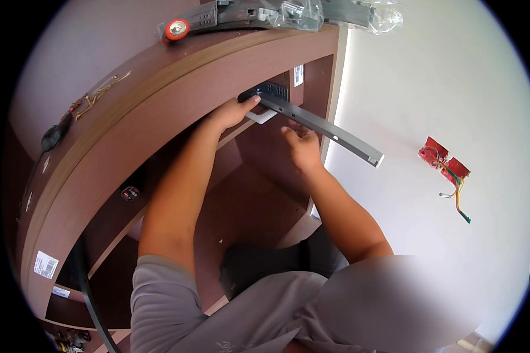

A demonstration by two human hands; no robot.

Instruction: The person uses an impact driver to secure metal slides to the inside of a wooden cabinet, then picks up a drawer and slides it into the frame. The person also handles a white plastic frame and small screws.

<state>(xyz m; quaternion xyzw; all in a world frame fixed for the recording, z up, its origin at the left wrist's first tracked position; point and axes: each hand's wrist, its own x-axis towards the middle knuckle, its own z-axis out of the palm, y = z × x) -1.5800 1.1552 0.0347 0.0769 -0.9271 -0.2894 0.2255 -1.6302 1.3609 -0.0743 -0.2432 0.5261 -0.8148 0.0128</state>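
A grey metal rail [330, 132] juts diagonally out of a wooden cabinet [159, 112], its inner end at a black perforated bracket [274, 89]. My left hand [232, 112] grips that inner end, thumb on the metal, other fingers mostly hidden behind it. Just under the bracket is a white U-shaped piece [262, 118]. My right hand [300, 146] is below the rail's middle, fingers loosely bent and apart, holding nothing that I can see; its rearmost fingertips are partly hidden by the rail.
Bagged grey hardware [262, 13], an orange-and-silver round item [176, 29], a black-handled tool [56, 135] and small loose parts lie on top. A small round item [129, 193] sits on a shelf. Red wall boxes [439, 156] with loose wires are right. A dark rail [91, 300] leans lower left.
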